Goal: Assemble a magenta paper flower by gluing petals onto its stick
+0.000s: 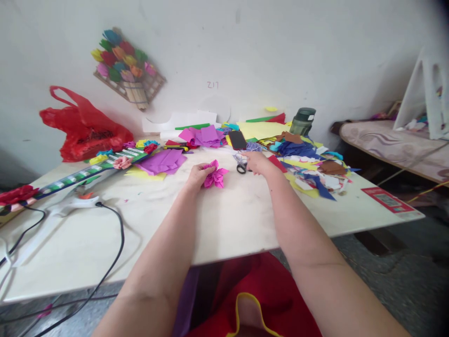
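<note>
Between the thumb and fingers of my left hand (pixel 198 177) is a bright pink folded-paper flower (pixel 215 175), just over the white tabletop. Its pointed petals spread to the right. My right hand (pixel 258 162) is beside a pair of black-handled scissors (pixel 241 169), whose blades are hidden. A bundle of pale lilac yarn (pixel 255 147) lies right behind that hand, with loose strands by the fingertips. The right fingers are bent downward and close together; what they pinch, if anything, is too small to tell.
Behind the hands lie a phone (pixel 237 140), purple paper (pixel 163 161) and a heap of coloured scraps (pixel 308 164). A dark green bottle (pixel 302 121) stands at the back. On the left are a red plastic bag (pixel 87 128), a flower-decorated strip (pixel 87 173) and a black cable (pixel 122 234).
</note>
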Action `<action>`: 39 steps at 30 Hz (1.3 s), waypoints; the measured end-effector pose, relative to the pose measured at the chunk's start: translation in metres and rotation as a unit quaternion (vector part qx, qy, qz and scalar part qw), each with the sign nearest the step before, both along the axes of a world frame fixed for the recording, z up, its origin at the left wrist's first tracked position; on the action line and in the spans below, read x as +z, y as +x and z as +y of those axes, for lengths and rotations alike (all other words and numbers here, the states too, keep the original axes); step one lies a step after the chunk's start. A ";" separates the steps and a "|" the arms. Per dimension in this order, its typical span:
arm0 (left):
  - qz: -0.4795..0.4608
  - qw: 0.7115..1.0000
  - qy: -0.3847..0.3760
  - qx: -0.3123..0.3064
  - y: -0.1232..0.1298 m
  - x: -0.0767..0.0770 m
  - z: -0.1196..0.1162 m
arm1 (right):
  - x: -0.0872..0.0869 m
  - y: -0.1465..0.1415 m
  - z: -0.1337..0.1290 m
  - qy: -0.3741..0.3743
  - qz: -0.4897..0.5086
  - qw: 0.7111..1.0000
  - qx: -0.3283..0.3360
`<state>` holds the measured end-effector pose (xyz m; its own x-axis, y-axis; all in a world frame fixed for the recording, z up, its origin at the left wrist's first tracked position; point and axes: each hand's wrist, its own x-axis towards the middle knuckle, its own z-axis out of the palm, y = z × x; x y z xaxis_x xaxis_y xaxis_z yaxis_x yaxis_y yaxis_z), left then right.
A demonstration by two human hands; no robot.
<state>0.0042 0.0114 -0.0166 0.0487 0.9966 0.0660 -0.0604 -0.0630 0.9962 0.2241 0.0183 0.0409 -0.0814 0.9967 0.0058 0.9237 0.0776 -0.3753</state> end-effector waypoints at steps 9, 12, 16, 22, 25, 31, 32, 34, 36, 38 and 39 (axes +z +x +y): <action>-0.006 1.000 0.001 0.007 0.001 0.000 0.001 | -0.011 -0.003 0.003 -0.014 0.198 0.979 0.048; -0.004 1.000 -0.001 0.007 0.001 -0.002 0.002 | -0.015 -0.005 0.010 0.001 0.169 0.985 0.024; 0.005 1.000 0.004 0.007 0.001 -0.003 0.003 | -0.016 -0.011 0.016 0.018 0.247 0.966 -0.068; 0.013 1.000 0.004 0.007 0.001 -0.001 0.001 | -0.010 -0.020 0.011 -0.026 0.460 0.884 -0.078; 0.019 1.000 0.009 0.010 0.001 0.000 0.000 | -0.011 -0.021 0.008 -0.070 0.550 0.832 -0.021; 0.032 0.999 0.013 0.010 0.001 0.000 0.000 | -0.013 -0.019 0.006 -0.088 0.579 0.810 0.038; 0.034 0.999 0.014 0.011 0.001 0.000 0.000 | -0.013 -0.019 0.007 -0.087 0.586 0.805 0.031; 0.034 0.999 0.015 0.011 0.000 0.000 0.001 | -0.013 -0.018 0.008 -0.083 0.621 0.779 0.010; 0.031 0.999 0.017 0.010 0.001 -0.001 0.002 | -0.012 -0.018 0.010 -0.088 0.665 0.742 -0.010; 0.025 0.999 0.018 0.011 0.001 -0.001 0.002 | -0.012 -0.018 0.009 -0.102 0.696 0.711 -0.011; 0.022 0.999 0.019 0.013 0.002 -0.001 0.002 | -0.012 -0.019 0.008 -0.109 0.702 0.704 -0.002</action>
<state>0.0058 0.0131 -0.0173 0.0271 0.9944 0.1019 -0.0144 -0.1015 0.9947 0.2053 0.0262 0.0289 -0.1459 0.9864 -0.0754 -0.3689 -0.1250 -0.9210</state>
